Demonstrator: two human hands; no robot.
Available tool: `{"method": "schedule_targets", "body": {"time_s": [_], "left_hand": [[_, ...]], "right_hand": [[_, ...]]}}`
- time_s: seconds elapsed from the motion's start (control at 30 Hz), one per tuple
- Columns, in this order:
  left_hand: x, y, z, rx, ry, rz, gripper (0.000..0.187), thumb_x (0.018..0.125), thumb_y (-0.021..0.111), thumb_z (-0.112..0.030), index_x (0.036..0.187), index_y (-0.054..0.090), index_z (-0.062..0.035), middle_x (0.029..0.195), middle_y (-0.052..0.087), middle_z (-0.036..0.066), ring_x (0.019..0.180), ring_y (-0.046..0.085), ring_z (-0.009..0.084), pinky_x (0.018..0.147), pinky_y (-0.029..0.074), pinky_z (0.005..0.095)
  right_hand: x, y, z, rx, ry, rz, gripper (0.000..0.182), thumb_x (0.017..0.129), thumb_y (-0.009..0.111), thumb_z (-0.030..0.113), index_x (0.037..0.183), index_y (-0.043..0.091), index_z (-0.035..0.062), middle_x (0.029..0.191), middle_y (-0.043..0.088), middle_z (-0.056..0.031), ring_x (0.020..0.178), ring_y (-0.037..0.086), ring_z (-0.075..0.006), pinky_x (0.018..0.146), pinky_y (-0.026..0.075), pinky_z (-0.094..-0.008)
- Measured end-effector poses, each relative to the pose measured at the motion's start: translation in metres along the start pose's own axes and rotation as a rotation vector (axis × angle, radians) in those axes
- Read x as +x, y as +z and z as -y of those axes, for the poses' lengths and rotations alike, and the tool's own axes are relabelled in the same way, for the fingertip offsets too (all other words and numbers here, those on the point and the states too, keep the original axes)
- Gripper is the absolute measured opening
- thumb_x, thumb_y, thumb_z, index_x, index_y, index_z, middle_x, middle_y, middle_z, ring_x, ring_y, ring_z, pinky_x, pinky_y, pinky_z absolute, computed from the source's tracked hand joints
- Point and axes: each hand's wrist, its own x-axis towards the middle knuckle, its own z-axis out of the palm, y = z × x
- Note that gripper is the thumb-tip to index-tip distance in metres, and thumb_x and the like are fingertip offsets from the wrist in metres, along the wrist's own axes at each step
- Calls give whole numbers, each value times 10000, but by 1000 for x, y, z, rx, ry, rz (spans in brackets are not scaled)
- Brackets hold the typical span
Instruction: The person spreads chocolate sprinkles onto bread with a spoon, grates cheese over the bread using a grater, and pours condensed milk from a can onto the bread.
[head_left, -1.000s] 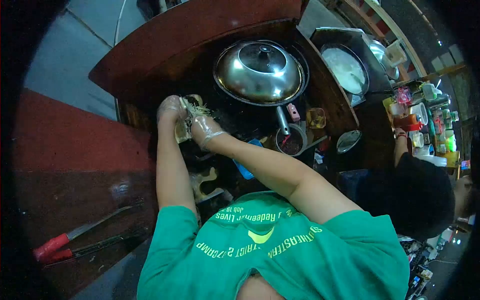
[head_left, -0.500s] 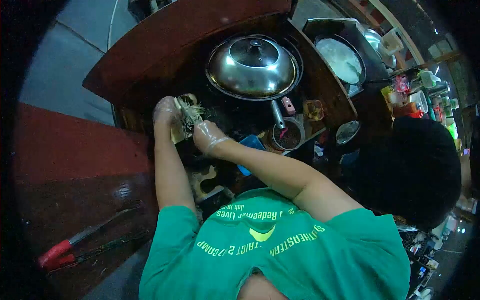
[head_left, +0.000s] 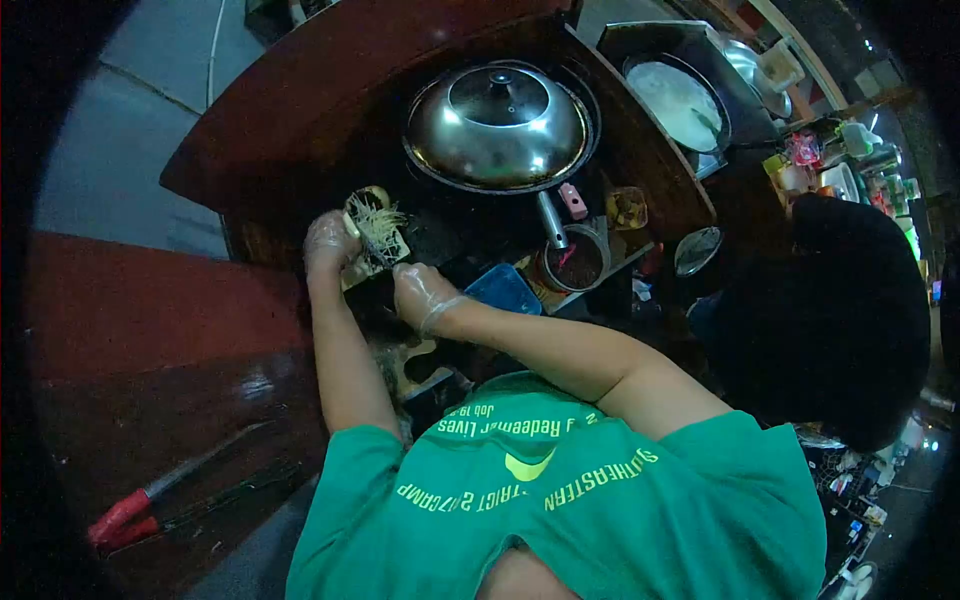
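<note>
My left hand (head_left: pixel 331 241), in a clear plastic glove, is closed at the left edge of a pale block of food whose form is partly hidden. Thin pale shreds (head_left: pixel 376 228) lie in a loose pile just right of its fingers. My right hand (head_left: pixel 422 297), also in a clear glove, is closed below and right of the shreds, near their lower edge. What it grips is too small and dark to make out. A round yellowish piece (head_left: pixel 374 196) sits above the pile.
A lidded steel wok (head_left: pixel 500 145) stands above right, its handle over a tub of dark contents (head_left: pixel 577 262). A blue container (head_left: pixel 505 290) is beside my right forearm. Red-handled tongs (head_left: pixel 125 510) lie lower left. A pan of white liquid (head_left: pixel 675 105) and a dark rounded shape (head_left: pixel 820 320) are right.
My right hand has drawn down and slightly right, away from the shreds, so more of the pile shows. The whole view has shifted a little. My left hand stays at the food.
</note>
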Motion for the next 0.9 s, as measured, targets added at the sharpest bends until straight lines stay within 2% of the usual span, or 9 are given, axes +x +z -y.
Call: {"method": "schedule_targets", "body": {"time_s": [0.07,0.17,0.37,0.53,0.63,0.67,0.77,0.9], "left_hand": [[-6,-4,-6,-2,6,-5,276,722,695,-103,995,706,-62,1070,686,192,1051,645,363,902,520,456],[-5,-3,-4,-43,-43,-29,288,716,687,-98,1001,704,-63,1075,686,190,1051,645,363,904,521,453],[2,-6,2,58,-3,65,273,762,661,-114,1029,709,-79,1115,681,179,1062,644,359,907,523,442],[-17,-23,-4,-88,-77,-13,356,731,695,-124,1085,708,-85,1145,668,197,1073,642,355,914,524,437],[-25,-29,-5,-26,-173,-10,384,720,717,-132,1100,704,-77,1157,663,199,1078,639,354,926,522,436],[-26,-27,0,22,-120,-63,382,717,737,-160,1084,702,-58,1160,661,200,1081,638,359,934,520,432],[-29,-24,8,-49,-190,-75,389,707,754,-172,1071,697,-47,1157,662,201,1079,639,362,925,526,432],[-42,-32,2,7,-275,-112,393,710,757,-180,1072,691,-42,1148,666,199,1076,641,360,914,531,429]], "right_hand": [[-1,-2,1,-41,-19,12,172,823,544,36,868,659,-85,895,665,-321,896,672,-455,761,564,-496],[-5,-11,10,52,17,34,175,824,543,40,877,657,-82,901,664,-321,897,667,-462,756,563,-497],[-3,-9,9,40,55,5,165,819,533,28,884,635,-83,876,658,-325,878,661,-474,756,557,-516],[-4,-5,-2,37,31,15,174,831,546,56,886,632,-86,871,656,-322,864,658,-479,744,556,-518],[-8,-10,0,41,15,-6,180,834,559,71,879,628,-90,860,652,-324,850,660,-477,730,559,-513],[-8,-10,0,42,15,-6,180,834,559,71,879,628,-90,860,652,-324,850,660,-477,730,559,-513],[-7,-12,2,34,3,33,184,836,566,79,866,634,-90,857,656,-320,845,664,-470,722,563,-504],[4,-5,1,16,96,64,187,816,599,93,834,666,-81,836,663,-307,847,673,-452,719,567,-489]]}}
